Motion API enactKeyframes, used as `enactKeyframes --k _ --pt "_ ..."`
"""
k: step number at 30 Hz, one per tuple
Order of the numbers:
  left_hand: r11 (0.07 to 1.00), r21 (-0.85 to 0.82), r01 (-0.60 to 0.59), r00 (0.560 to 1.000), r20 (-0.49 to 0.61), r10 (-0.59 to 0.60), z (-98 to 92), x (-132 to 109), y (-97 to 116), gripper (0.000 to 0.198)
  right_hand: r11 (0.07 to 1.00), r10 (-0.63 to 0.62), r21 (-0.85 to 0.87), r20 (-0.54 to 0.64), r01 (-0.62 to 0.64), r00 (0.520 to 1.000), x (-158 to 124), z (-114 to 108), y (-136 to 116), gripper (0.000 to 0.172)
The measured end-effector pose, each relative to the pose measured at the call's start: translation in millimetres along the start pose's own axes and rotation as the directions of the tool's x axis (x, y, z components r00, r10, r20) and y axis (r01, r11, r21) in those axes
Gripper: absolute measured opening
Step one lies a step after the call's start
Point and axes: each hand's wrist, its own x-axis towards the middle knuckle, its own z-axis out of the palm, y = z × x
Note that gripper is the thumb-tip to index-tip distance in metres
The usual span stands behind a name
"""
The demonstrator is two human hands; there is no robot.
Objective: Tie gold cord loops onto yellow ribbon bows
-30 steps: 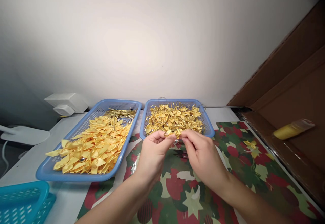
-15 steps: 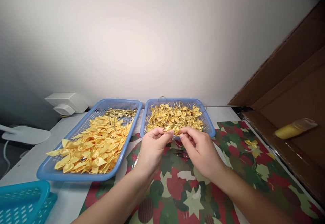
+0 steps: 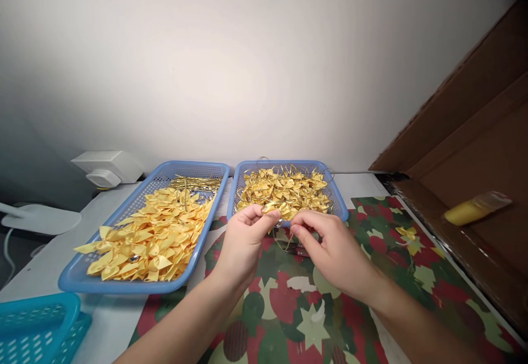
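A small gold bow [image 3: 284, 208] is up in front of the person, just above the patterned mat and before the near rim of the right-hand blue basket [image 3: 341, 202]. The left hand [image 3: 244, 240] is clamped on it between thumb and forefinger. A shiny silver bead [image 3: 279, 223] shows just below the bow, and a thin gold cord [image 3: 282, 247] loops down under it. The right hand [image 3: 330, 243], just beside the bow, has its thumb and forefinger pinched together on a strand of that cord.

A dark tool [image 3: 298, 250], partly hidden by the right hand, lies on the red, green and cream mat [image 3: 284, 301]. The right-hand basket holds a heap of corded bows [image 3: 284, 188]. To its left, the larger blue basket [image 3: 119, 287] holds loose yellow bows [image 3: 152, 237], with gold strands [image 3: 196, 183] at its far end. A single yellow bow [image 3: 406, 233] lies on the mat at the right. A teal basket [image 3: 68, 304] stands at the near left of the white bench [image 3: 108, 320]. Farther right, a yellow tube [image 3: 470, 211] rests against brown cardboard [image 3: 474, 133].
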Motion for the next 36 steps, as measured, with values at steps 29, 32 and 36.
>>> enactKeyframes --k 29,32,36 --pt "0.83 0.395 -0.394 0.912 0.054 0.407 -2.3 -8 8 0.01 0.929 -0.323 -0.256 -0.205 0.268 0.924 -13 -6 -16 0.008" --pt "0.72 0.46 -0.52 0.837 0.108 0.536 -0.9 -13 6 0.007 0.918 -0.337 -0.323 -0.327 0.23 0.883 -13 2 -14 0.007" --pt "0.688 0.462 -0.56 0.807 0.116 0.578 1.6 -16 6 0.009 0.947 -0.284 -0.256 -0.376 0.196 0.882 -8 9 -8 0.014"
